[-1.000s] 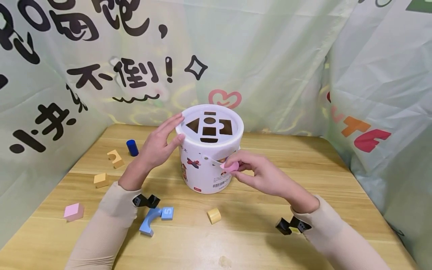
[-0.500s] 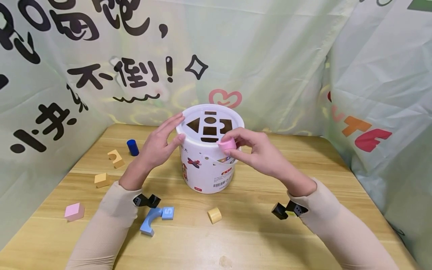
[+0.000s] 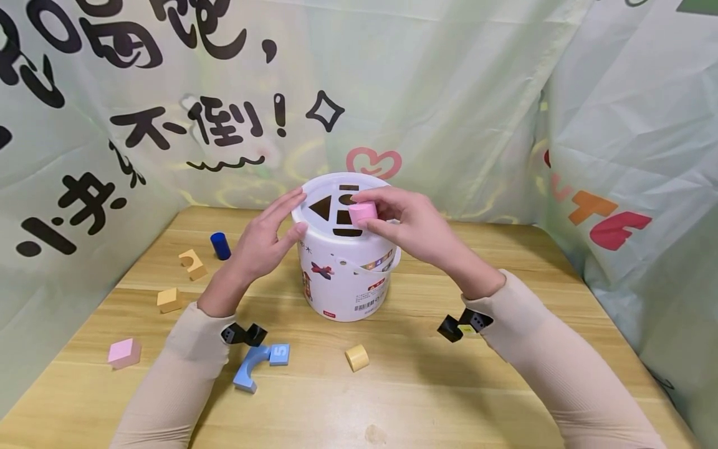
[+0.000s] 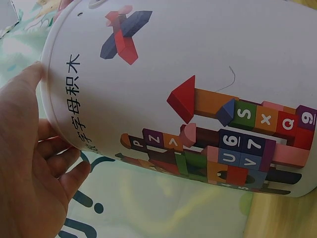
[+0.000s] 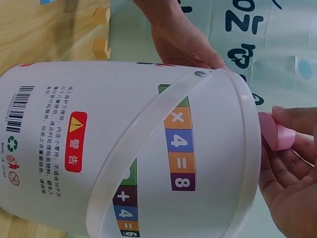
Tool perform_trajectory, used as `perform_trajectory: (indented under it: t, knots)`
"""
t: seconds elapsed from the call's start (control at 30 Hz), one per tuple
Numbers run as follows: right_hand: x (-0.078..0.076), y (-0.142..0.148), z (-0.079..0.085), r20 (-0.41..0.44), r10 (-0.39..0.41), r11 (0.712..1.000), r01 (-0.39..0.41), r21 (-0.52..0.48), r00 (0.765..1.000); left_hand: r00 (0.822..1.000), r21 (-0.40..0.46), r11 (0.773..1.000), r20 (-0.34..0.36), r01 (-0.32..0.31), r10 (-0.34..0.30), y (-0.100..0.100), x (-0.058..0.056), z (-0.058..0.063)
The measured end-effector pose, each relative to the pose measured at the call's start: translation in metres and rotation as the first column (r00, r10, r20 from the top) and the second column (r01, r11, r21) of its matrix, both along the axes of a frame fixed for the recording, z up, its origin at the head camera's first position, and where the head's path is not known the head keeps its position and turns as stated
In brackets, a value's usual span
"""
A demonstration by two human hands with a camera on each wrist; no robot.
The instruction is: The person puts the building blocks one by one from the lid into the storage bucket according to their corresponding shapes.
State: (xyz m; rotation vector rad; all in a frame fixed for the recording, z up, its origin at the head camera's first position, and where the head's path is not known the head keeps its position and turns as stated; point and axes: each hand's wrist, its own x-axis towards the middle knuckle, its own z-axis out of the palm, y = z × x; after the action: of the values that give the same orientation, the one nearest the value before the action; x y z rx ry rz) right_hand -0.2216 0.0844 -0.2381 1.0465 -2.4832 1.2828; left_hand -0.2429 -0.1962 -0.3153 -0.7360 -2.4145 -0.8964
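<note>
A white toy-block bucket point(image 3: 342, 280) stands upright on the table, its lid point(image 3: 310, 219) cut with shaped holes. My left hand point(image 3: 260, 240) rests against the rim's left side, fingers extended along it and thumb toward the front. In the left wrist view, this hand point(image 4: 29, 163) lies at the rim beside printed letters. My right hand point(image 3: 417, 224) pinches a pink half-round block point(image 3: 363, 213) between thumb and fingers, over the right part of the lid. The right wrist view shows the pink block's curved side and flat end close above the rim; some holes are hidden behind it.
Left of the bucket lie a blue cylinder point(image 3: 220, 246), a yellow notched block point(image 3: 193, 265), a yellow block point(image 3: 169, 300) and a pink block point(image 3: 124, 353). In front are a blue arch point(image 3: 250, 368), a blue square block point(image 3: 279, 355) and a yellow rounded block point(image 3: 356, 358). Fabric surrounds the table.
My right hand has raised the pink half-round block from beside the bucket's front, past the rim, and moved it left over the lid. My left hand has stayed on the rim.
</note>
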Motion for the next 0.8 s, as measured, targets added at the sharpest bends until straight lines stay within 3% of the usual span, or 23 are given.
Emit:
perform_trajectory:
  t: [0.27,0.57,0.8]
  knots:
    - [-0.008,-0.012,0.002,0.003,-0.036,0.997,0.036,0.075,0.999,1.0,-0.003,1.0,0.001,-0.007,0.007,0.001,0.001,0.001]
    - [-0.011,-0.021,0.0,0.066,-0.019,0.994,0.012,0.11,0.998,1.0,-0.003,1.0,0.009,-0.007,0.007,0.001,0.001,0.001]
    - [-0.013,-0.025,-0.002,0.04,-0.016,0.987,0.01,0.159,0.999,1.0,-0.004,1.0,0.011,-0.013,0.013,0.001,0.001,0.001]
